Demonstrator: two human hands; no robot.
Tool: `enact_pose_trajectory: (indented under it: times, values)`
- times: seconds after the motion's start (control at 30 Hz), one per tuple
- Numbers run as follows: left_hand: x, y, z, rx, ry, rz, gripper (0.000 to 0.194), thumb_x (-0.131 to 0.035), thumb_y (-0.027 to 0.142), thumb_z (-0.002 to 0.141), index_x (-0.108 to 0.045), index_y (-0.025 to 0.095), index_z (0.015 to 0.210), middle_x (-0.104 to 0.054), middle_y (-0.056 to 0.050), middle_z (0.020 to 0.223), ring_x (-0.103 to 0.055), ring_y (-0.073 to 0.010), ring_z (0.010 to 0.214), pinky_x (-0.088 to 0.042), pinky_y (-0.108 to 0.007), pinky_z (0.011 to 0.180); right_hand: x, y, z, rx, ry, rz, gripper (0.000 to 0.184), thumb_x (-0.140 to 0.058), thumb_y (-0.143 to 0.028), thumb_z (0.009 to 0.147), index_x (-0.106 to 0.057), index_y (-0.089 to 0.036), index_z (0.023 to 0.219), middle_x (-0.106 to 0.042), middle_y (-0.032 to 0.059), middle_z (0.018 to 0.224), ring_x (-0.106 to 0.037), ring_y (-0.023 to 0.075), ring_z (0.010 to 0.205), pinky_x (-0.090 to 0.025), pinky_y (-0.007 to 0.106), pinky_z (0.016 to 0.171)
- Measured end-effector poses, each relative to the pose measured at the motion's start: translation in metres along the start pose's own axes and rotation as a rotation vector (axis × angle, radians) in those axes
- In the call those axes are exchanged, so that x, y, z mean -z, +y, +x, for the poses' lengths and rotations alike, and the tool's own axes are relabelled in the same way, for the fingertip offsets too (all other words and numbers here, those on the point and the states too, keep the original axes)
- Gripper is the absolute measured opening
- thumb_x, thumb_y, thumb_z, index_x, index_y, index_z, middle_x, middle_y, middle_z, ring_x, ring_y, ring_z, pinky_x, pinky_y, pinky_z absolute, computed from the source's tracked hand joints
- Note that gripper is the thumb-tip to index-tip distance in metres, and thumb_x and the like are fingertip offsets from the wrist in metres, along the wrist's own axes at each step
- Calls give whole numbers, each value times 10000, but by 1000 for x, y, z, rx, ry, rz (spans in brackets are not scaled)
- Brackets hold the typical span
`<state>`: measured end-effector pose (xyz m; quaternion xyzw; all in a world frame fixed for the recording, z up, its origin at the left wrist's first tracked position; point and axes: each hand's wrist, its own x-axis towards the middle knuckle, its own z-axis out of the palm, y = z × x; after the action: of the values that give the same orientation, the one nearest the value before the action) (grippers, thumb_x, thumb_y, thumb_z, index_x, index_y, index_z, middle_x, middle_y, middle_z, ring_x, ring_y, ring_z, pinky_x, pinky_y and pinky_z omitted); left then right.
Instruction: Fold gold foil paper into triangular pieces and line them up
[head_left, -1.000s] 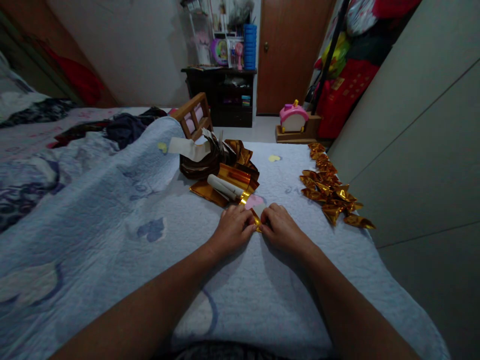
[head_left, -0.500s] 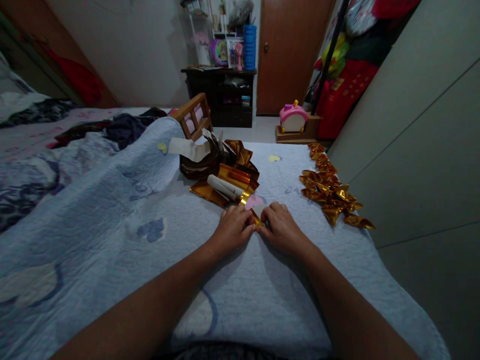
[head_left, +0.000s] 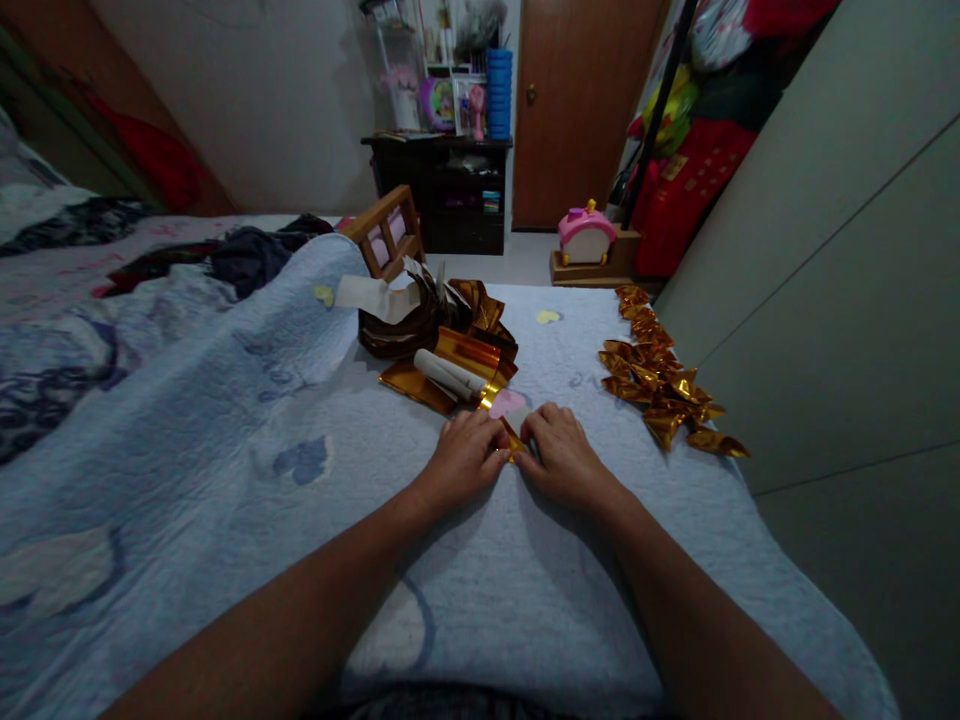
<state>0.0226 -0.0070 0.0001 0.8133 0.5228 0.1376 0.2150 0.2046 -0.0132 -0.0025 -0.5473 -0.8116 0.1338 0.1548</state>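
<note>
Between my hands, low over the bedspread, is a small piece of shiny gold foil paper [head_left: 514, 441], partly covered by my fingers. My left hand [head_left: 469, 448] pinches its left side with thumb and fingers. On the other side my right hand [head_left: 559, 450] grips the right edge, knuckles up. Just beyond them lie curled gold sheets [head_left: 469, 350] with pale rolled paper [head_left: 450, 376] on top. Behind these sits a thick dark bundle of the same paper [head_left: 394, 335], its white strips sticking up. Folded gold foil pieces [head_left: 660, 385] form a row at the right.
A pale blue quilted bedspread [head_left: 300, 560] covers the surface under my hands. At its far edge stands a small wooden rail [head_left: 390, 235]. A pink toy [head_left: 587, 237] rests beyond it, near the door [head_left: 585, 110]. A smooth panel [head_left: 840, 250] rises along the right side.
The right fingers have shifted very slightly on the gold foil paper, and a little more of it shows between the hands. Everything else looks the same.
</note>
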Motion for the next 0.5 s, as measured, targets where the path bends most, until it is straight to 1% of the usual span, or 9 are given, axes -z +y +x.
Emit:
enact_pose_trajectory:
  times: [0.2, 0.5]
  values:
    - [0, 0, 0, -2, 3, 4, 96, -634, 282, 914, -608, 199, 871, -629, -50, 1030, -533, -259, 1023, -385, -392, 889, -1, 1, 2, -22, -5, 15, 141, -657, -328, 902, -635, -189, 913, -585, 89, 1022, -509, 248, 969, -407, 372, 859]
    - [-2, -2, 0, -6, 11, 3, 92, -623, 274, 918, -611, 203, 862, -633, -47, 1031, -534, -259, 1024, -381, -390, 875, -2, 4, 2, -28, -23, 45, 156, -667, -334, 900, -647, -188, 849, -585, 85, 1018, -510, 239, 970, -399, 371, 864]
